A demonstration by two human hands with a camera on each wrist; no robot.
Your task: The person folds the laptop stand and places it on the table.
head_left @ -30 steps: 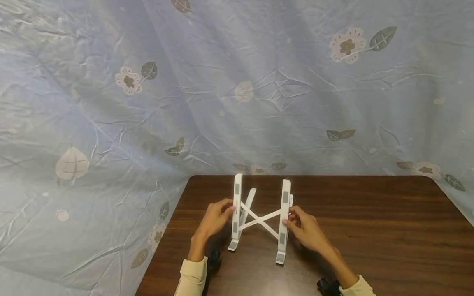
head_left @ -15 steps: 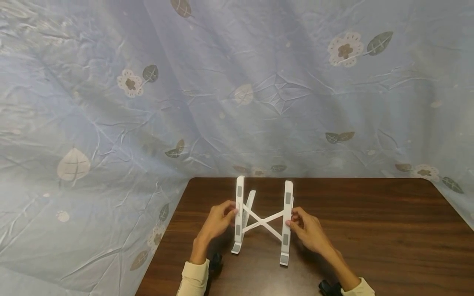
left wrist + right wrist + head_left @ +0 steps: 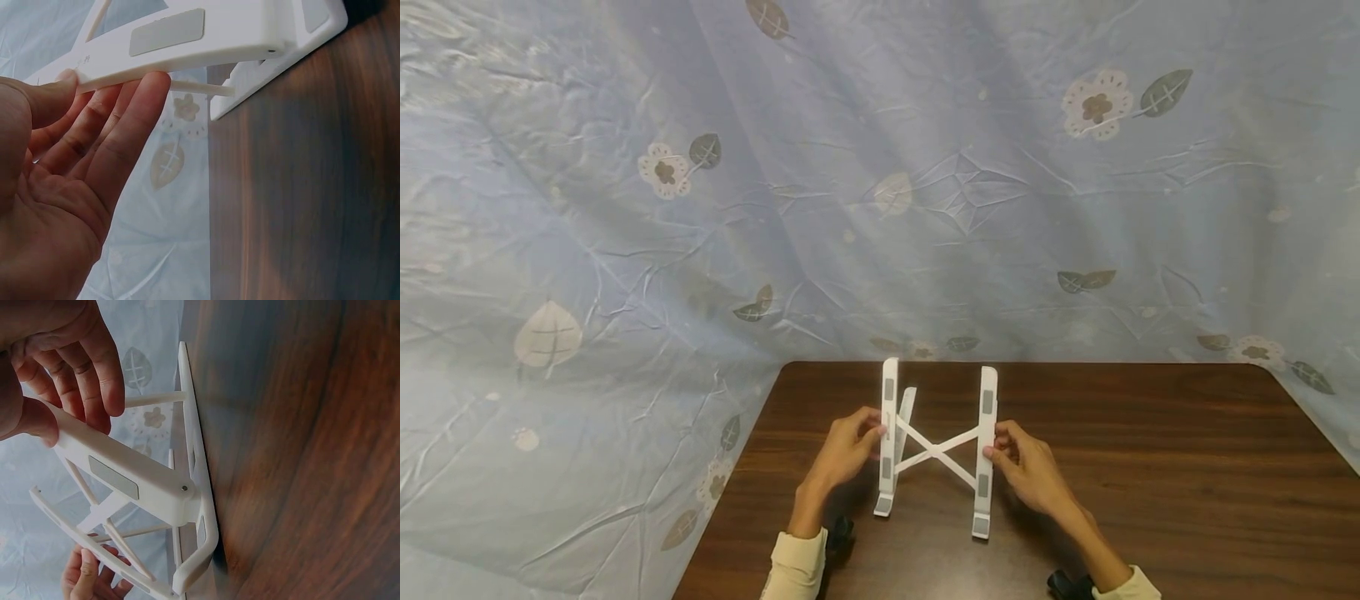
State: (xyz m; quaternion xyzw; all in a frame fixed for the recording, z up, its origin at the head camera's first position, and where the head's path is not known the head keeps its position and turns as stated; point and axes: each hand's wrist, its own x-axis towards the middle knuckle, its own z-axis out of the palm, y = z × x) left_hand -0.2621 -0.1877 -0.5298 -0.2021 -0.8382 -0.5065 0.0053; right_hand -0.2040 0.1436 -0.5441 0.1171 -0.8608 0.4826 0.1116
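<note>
Stand (image 3: 933, 451), white and jointed, rises from the near-middle of the dark wood bench (image 3: 1187, 475), held between two hands. Its two long upper bars tilt side by side, well apart, joined by thin struts (image 3: 957, 470) that cross in an X between them. The left hand (image 3: 842, 448) pinches the left bar (image 3: 888, 446) around the middle of its length, thumb on the outer face and fingers (image 3: 134, 134) against the far side, so those fingers are narrowed on the bar. The right hand (image 3: 1028, 473) does likewise with the right bar (image 3: 987, 442), thumb on its face and fingers (image 3: 100, 369) behind, narrowed on it too. Grey pads (image 3: 982, 486) are set along both bars, and each near end finishes in a short lip (image 3: 981, 526) with a pad of its own. From the right wrist, a lower bar (image 3: 194, 431) of the stand lies along the bench top. Cream sleeves (image 3: 795, 565) cover the forearms, and a black device (image 3: 840, 534) sits at each wrist. Behind and to the left of the bench hangs a wrinkled pale blue cloth (image 3: 850, 275) printed with flowers (image 3: 1097, 106) and leaves (image 3: 1165, 93).
</note>
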